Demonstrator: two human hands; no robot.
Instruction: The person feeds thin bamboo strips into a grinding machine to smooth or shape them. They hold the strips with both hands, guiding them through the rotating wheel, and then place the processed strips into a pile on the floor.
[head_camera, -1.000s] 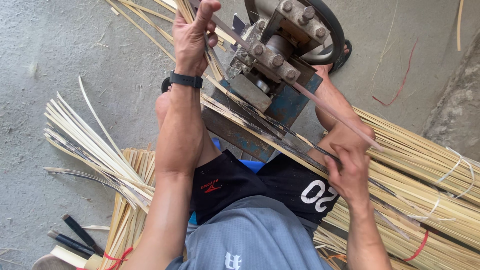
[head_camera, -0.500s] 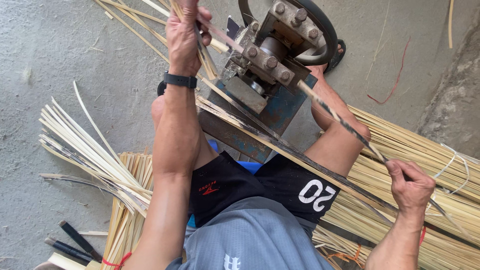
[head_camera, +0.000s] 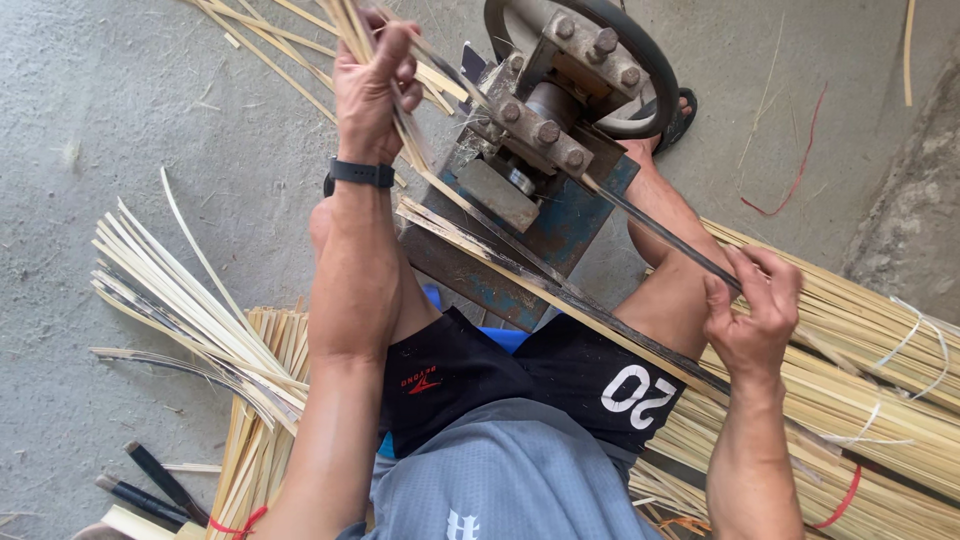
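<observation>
Right hand has slid back up the dark strip toward the splitter, pinching it again; left hand stays clenched on split strips.

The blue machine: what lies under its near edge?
Long bamboo strips slant beneath the blue machine toward the right thigh. Grey concrete floor surrounds it. Its underside and footing are hidden.
</observation>
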